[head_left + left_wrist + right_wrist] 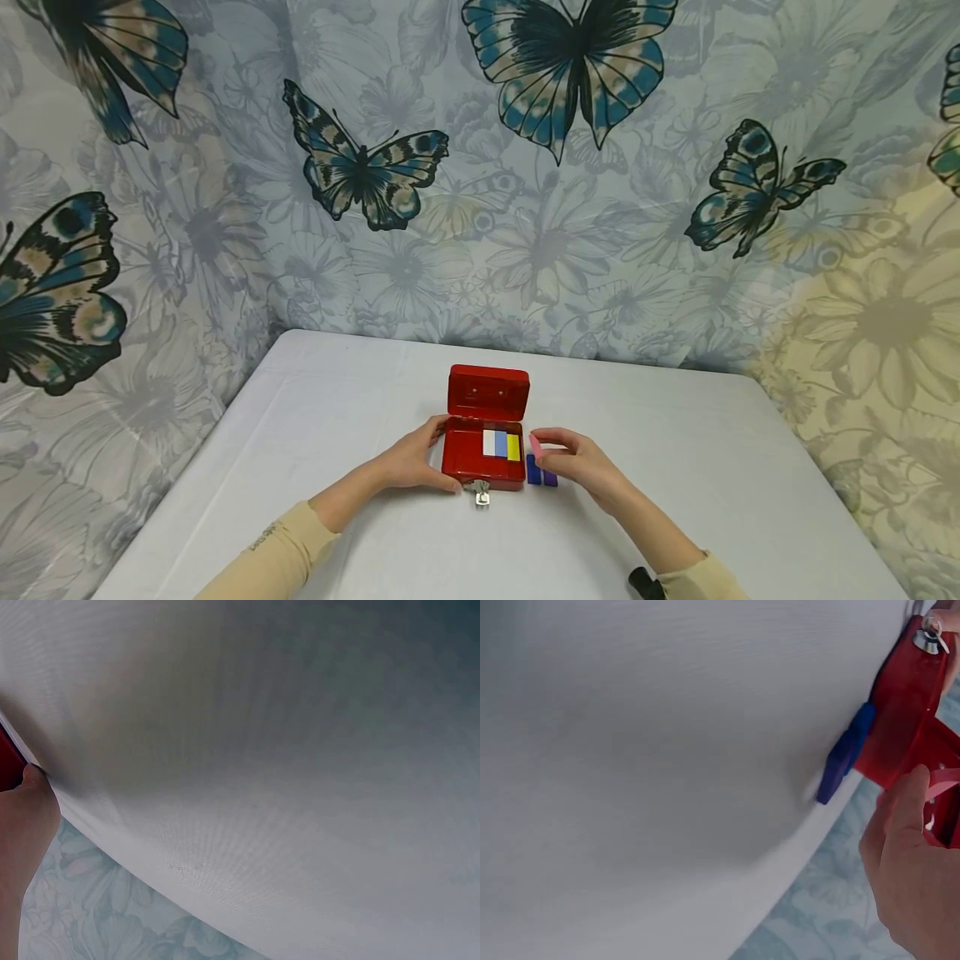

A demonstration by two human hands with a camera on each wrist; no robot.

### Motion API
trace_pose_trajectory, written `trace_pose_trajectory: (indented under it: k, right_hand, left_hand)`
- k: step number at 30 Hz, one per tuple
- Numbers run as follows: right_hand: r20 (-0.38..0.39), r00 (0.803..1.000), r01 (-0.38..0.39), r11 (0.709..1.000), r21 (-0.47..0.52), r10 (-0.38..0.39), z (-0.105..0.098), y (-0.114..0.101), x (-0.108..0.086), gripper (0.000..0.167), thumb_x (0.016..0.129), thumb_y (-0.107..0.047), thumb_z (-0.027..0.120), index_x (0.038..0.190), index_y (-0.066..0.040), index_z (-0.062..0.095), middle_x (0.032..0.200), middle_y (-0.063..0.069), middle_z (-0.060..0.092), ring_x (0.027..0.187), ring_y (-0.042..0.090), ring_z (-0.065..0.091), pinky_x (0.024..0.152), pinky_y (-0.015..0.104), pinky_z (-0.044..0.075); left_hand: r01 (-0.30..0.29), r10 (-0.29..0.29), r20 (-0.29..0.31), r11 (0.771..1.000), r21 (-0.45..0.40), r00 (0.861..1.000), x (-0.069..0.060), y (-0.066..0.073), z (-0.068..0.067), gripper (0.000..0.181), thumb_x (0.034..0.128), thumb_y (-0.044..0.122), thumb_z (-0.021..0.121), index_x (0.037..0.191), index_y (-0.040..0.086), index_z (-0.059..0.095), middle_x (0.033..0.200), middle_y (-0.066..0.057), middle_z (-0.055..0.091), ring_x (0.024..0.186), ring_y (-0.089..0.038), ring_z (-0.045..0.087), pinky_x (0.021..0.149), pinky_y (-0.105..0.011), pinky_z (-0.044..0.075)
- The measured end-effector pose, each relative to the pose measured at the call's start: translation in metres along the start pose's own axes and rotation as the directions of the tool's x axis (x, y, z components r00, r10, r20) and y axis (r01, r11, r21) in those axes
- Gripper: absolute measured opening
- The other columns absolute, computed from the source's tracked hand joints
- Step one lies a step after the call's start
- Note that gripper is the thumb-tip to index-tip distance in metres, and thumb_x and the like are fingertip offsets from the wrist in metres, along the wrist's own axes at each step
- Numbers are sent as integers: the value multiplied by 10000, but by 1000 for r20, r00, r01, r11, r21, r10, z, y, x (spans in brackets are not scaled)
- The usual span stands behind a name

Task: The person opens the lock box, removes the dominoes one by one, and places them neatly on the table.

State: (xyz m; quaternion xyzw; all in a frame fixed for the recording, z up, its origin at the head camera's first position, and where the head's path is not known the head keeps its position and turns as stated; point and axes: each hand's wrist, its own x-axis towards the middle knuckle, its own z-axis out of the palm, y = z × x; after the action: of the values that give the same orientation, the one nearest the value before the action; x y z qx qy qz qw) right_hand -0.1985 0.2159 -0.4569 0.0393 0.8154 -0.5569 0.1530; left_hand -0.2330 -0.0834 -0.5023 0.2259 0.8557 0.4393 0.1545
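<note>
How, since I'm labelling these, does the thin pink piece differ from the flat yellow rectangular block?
The thin pink piece is pinched in the right hand; the flat yellow rectangular block lies inside the open red box. The pink piece tilts, partly covered; the yellow block lies flat, its broad face showing. Both look single-coloured.

white table (352, 375) | pale floral backdrop (495, 287) behind it | dark-edged blue butterflies (576, 62) printed on backdrop

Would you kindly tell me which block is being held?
The pink block, pinched by the right hand; the white block, light blue block and yellow block lie in the red box, the dark blue block and purple block on the table.
</note>
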Motion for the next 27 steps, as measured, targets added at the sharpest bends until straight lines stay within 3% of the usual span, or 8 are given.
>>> trace_pose_trajectory:
  k: [6,16,27]
  right_hand:
    - [-31,999,-28,999,-25,27,-8,9,-2,474,850,-183,744,1289,-69,606,1225,82,615,1004,208,595,898,433,544]
    - [-60,998,-14,997,-80,10,-25,25,-5,479,827,-152,759,1270,-49,612,1236,98,613,1009,213,576,924,425,520]
    - [-87,996,12,985,-174,-27,-30,37,-4,498,769,-114,812,1223,-25,629,1009,50,661,892,180,588,760,284,505]
  left_hand:
    - [1,-1,-1,1000,-3,1000,-1,1,0,1051,685,385,877,1491,87,273,1481,-94,403,1353,-274,403,1089,-411,387]
    - [3,-3,1,1000,-4,1000,-3,4,-1,1047,687,374,879,1489,79,273,1479,-100,401,1352,-275,402,1093,-405,382]
    - [1,-1,2,1000,-10,1000,-2,2,-1,1054,683,380,879,1491,82,271,1485,-107,396,1356,-283,401,1092,-408,383]
